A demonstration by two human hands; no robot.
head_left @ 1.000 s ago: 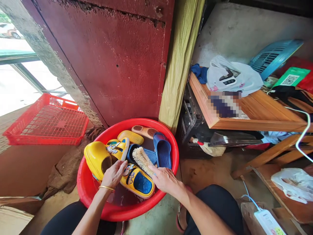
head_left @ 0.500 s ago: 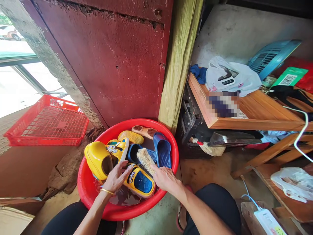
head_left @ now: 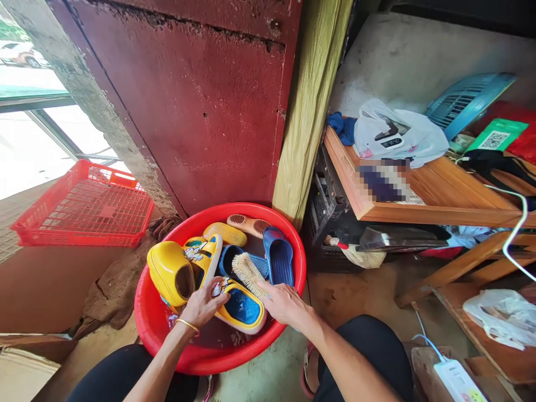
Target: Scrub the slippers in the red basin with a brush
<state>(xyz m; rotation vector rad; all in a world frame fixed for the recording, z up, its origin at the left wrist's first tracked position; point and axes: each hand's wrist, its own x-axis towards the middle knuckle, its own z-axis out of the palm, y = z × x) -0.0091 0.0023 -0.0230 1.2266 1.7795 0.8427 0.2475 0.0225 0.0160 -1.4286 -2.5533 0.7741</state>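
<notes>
Both of this person's arms (head_left: 347,357) are bare and reach forward and down, the left forearm (head_left: 157,360) slanting inward, the right one leaning in to meet it. The left hand (head_left: 205,306) is palm down, its thumb parted from the fingers (how firmly they press, I can't tell from here). The right hand (head_left: 288,304) shows me its back, fingers curled under in a grip, the wrist (head_left: 313,326) nearly straight. The two hands are near each other but apart.
</notes>
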